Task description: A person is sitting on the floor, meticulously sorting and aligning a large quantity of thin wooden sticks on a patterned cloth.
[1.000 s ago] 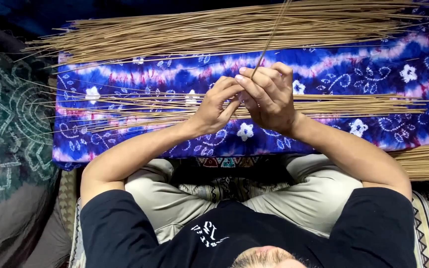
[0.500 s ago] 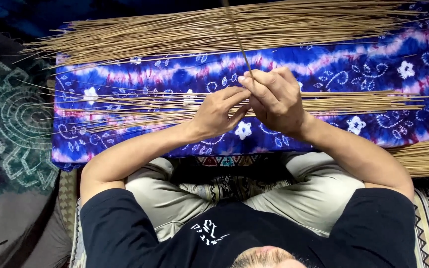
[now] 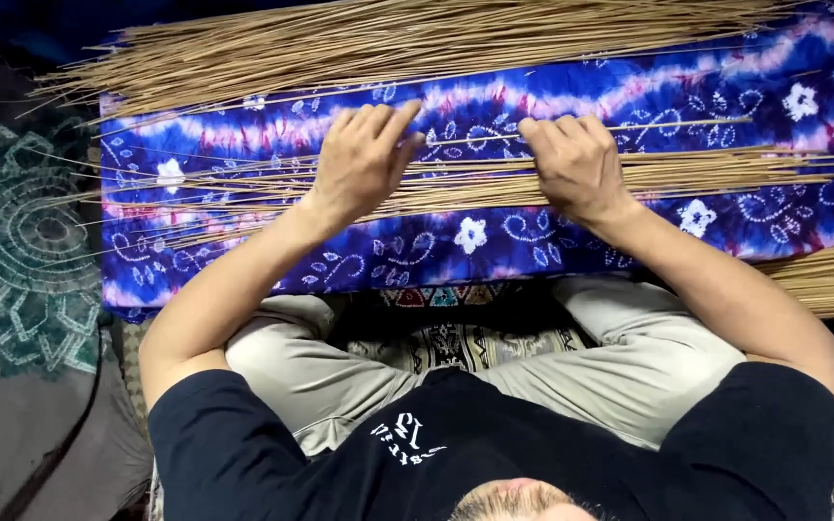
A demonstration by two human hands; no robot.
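Both hands down on the near row of thin tan sticks (image 3: 707,174), which lies across the middle of a blue and purple tie-dye cloth (image 3: 494,251) with white flowers, running left to right in front of the seated person. Left hand (image 3: 364,159) is flat, palm down, fingers together and stretched out over the sticks, pressing on them rather than gripping; nothing is pinched in it. Right hand (image 3: 576,164) also rests palm down on the same row, fingers curled a bit over the far edge; a single stick (image 3: 687,123) runs out rightward from under its fingertips, slightly apart from the row, but can't tell if the fingers actually close on it. Hands are apart, with a stretch of sticks showing between them. The row is loose and splayed at its left end, tighter on the right. A much bigger pile of sticks (image 3: 388,43) lies along the far edge of the cloth, well apart from the hands. Another bundle (image 3: 822,275) pokes in at the right edge near the right elbow. Dark patterned fabric (image 3: 21,241) on the left, a patterned mat (image 3: 456,342) under the lap.
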